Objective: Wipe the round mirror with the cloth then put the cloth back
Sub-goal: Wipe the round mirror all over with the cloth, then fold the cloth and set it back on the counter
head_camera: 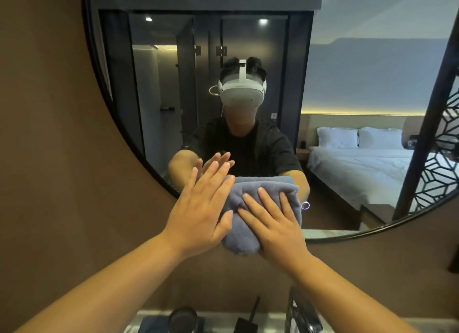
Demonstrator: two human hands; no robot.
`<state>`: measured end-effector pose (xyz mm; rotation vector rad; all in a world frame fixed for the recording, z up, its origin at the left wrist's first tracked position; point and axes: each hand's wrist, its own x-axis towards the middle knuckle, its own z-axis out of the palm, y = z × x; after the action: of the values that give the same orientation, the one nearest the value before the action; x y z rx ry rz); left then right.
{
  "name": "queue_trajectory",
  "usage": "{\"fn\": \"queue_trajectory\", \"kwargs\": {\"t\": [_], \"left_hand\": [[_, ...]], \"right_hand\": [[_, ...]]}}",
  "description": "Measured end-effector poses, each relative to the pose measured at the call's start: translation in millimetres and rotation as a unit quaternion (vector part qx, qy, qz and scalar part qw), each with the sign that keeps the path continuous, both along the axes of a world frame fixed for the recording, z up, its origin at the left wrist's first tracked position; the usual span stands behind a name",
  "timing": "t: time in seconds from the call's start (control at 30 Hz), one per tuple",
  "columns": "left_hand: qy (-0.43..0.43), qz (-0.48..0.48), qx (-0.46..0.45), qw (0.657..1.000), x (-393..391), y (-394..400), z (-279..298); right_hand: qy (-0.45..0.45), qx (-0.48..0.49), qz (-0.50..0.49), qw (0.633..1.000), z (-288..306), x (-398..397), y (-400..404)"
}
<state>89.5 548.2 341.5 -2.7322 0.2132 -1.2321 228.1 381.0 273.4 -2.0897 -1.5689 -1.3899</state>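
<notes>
A large round mirror [335, 66] with a thin black frame hangs on the brown wall ahead. A folded grey-blue cloth [248, 196] is pressed against the mirror's lower edge, partly over the frame. My right hand [273, 223] lies flat on the cloth with fingers spread, holding it to the glass. My left hand [201, 208] rests flat beside the cloth on its left, fingers straight and together, its thumb touching the cloth's edge. The mirror reflects both hands and the person wearing a white headset.
A brown wall [49, 133] surrounds the mirror. Below, a chrome tap [300, 312], a dark cup [182, 319] and a black object [246, 320] stand on a pale counter [146, 319]. A bed and a patterned screen show in the reflection.
</notes>
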Motion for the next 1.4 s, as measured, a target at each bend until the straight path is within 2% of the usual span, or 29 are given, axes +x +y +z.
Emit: {"fn": "queue_trajectory", "kwargs": {"t": [0.17,0.23,0.3,0.37,0.47,0.57,0.67,0.73,0.83,0.93,1.0,1.1,1.17,1.33,1.4], "left_hand": [[-0.011,-0.053,0.027,0.998,-21.1,0.1,20.3],[-0.02,-0.075,0.045,0.996,-30.5,-1.4,36.3],[-0.031,-0.095,0.069,0.993,-39.8,-6.9,55.1],[-0.048,-0.111,0.088,0.989,-48.6,-17.4,75.7],[-0.071,-0.15,0.114,0.979,-59.1,-39.2,104.0],[-0.052,-0.203,0.156,0.965,-68.0,-62.8,120.7],[-0.021,-0.231,0.197,0.953,-69.5,-87.0,123.4],[0.035,-0.241,0.163,0.956,-68.7,-105.3,119.5],[0.139,-0.274,-0.027,0.951,-70.7,-131.9,108.1],[0.247,-0.271,-0.2,0.909,-73.4,-155.3,94.6],[0.291,-0.266,-0.254,0.883,-72.8,-174.4,85.6],[0.345,-0.268,-0.296,0.849,-70.4,-203.2,78.0],[0.401,-0.276,-0.306,0.818,-69.0,-223.5,77.4],[0.449,-0.29,-0.291,0.793,-62.2,-277.5,84.8],[0.497,-0.281,-0.265,0.777,-57.3,-304.1,89.3]], "right_hand": [[0.067,0.033,0.094,0.993,62.5,-30.2,-26.1],[0.111,0.047,0.079,0.99,99.5,-48.1,-39.9],[0.211,0.046,0.014,0.976,137.1,-66.5,-56.3],[0.276,0.014,-0.016,0.961,165.8,-78.2,-74.4],[0.338,-0.056,-0.009,0.939,203.5,-98.0,-100.3],[0.407,-0.127,-0.021,0.904,222.2,-118.8,-123.0],[0.474,-0.158,-0.012,0.866,221.3,-135.6,-142.2],[0.51,-0.167,-0.031,0.843,216.1,-143.0,-157.6],[0.546,-0.156,-0.056,0.821,204.1,-154.4,-197.1],[0.588,-0.162,-0.036,0.792,184.6,-176.4,-245.1],[0.564,-0.18,-0.092,0.801,165.2,-194.4,-266.8],[0.508,-0.168,-0.188,0.824,144.0,-203.1,-284.1],[0.494,-0.148,-0.206,0.832,139.4,-200.5,-303.7],[0.474,-0.122,-0.225,0.843,138.7,-191.4,-366.6],[0.46,-0.129,-0.237,0.846,138.4,-186.4,-393.1]]}}
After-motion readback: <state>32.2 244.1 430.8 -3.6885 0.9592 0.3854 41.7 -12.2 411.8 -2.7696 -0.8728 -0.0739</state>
